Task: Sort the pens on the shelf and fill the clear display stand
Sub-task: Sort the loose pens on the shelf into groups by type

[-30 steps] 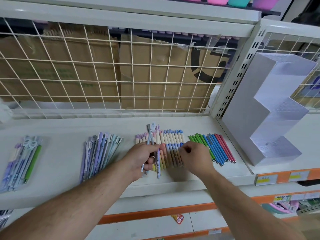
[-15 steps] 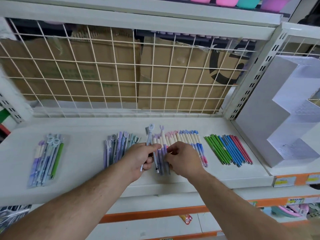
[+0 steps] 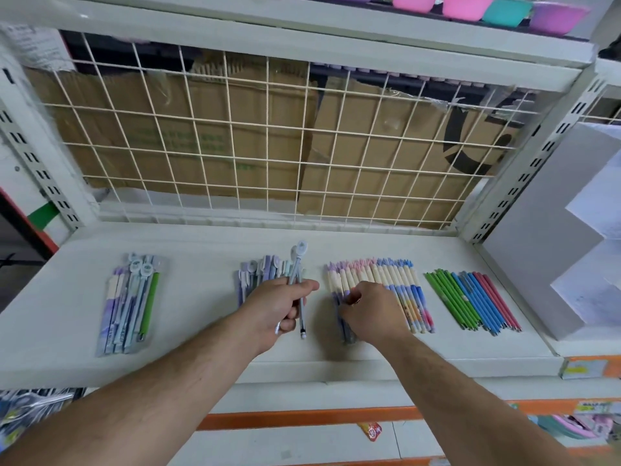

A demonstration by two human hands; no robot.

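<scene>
On the white shelf [image 3: 201,314] lie several groups of pens. My left hand [image 3: 275,307] grips a couple of grey-blue pens with round white toppers [image 3: 299,257], held above a pile of similar pastel pens [image 3: 250,280]. My right hand [image 3: 366,311] rests with curled fingers on the left end of a row of cream-and-pastel pens [image 3: 396,284], pinching a purple one. Slim green, blue and red pens [image 3: 470,301] lie in a row to the right. The stepped display stand [image 3: 544,250] stands at the far right.
A packet-like bundle of purple, blue and green pens [image 3: 129,304] lies at the shelf's left. A wire grid with cardboard [image 3: 268,146] behind it closes the back. Coloured bowls [image 3: 470,6] sit on the upper shelf. Orange-edged lower shelves [image 3: 302,415] hold more goods.
The view has shifted left. My right hand slid leftward along the cream-and-pastel row to its purple end. My left hand drew away to the left with its topper pens.
</scene>
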